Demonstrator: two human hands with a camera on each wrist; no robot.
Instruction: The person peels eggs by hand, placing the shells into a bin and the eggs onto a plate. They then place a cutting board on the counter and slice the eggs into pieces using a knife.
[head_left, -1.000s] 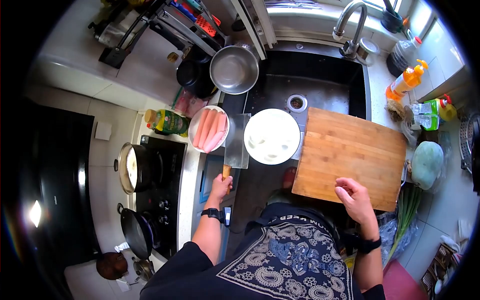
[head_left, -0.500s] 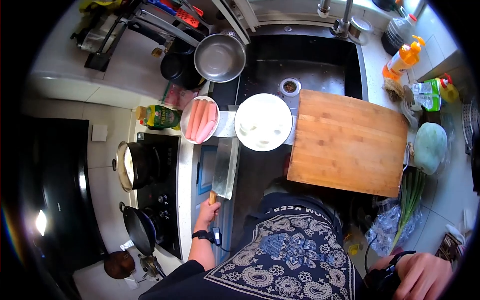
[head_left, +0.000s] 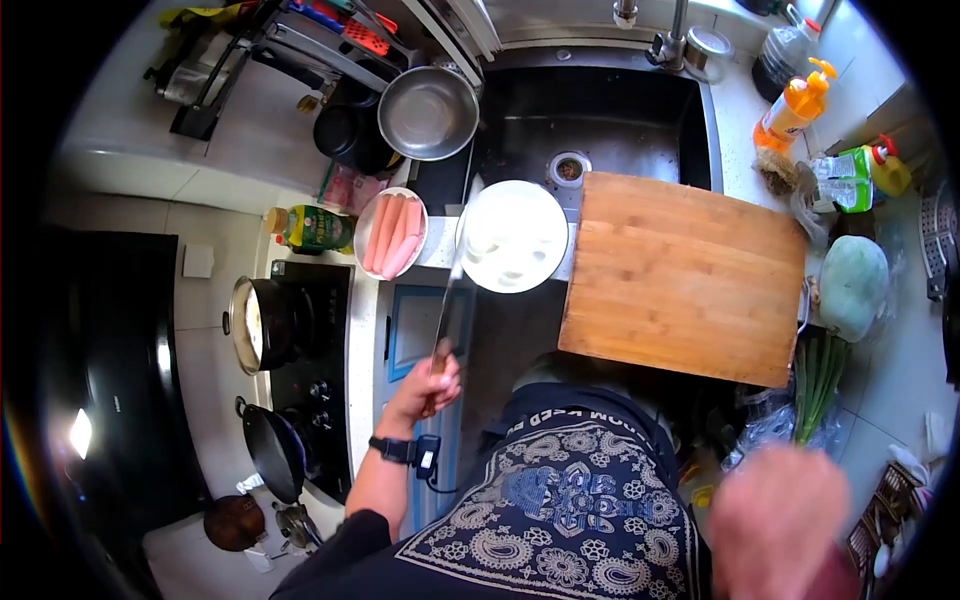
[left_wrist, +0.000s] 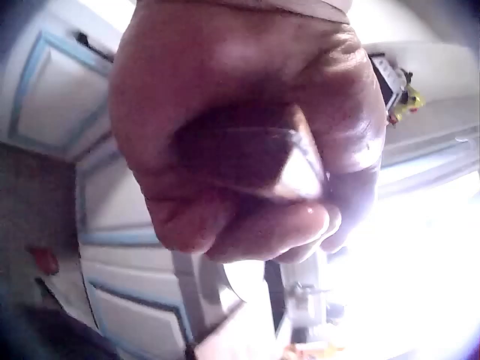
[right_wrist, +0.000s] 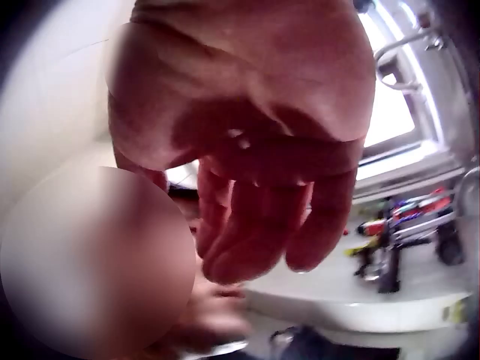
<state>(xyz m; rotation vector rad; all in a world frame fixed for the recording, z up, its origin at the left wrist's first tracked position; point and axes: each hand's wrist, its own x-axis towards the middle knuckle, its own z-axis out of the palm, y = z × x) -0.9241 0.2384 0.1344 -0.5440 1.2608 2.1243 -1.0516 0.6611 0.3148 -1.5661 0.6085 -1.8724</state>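
My left hand (head_left: 428, 388) grips the wooden handle (left_wrist: 292, 161) of a cleaver (head_left: 454, 285) whose blade points up and away, nearly edge-on. Its blade passes between a small white plate (head_left: 362, 258) of pink sausages (head_left: 392, 236) and a large white dish (head_left: 490, 205). Glare washes out most of what is in that dish. My right hand (head_left: 785, 520) is raised close to the head camera, blurred, at lower right. In the right wrist view its fingers (right_wrist: 322, 232) hang loosely bent near a person's face, holding nothing.
A wooden cutting board (head_left: 690, 280) lies across the front of the black sink (head_left: 610, 120). To the left, a pot (head_left: 258, 325) and a wok (head_left: 272, 455) are on the stove. A metal bowl (head_left: 428, 112) stands behind the sausages; a pale green melon (head_left: 853, 290) lies at right.
The right hand left the board's near edge and rose toward the head at lower right. The left hand drew the cleaver back, then turned its blade edge-on and upward.
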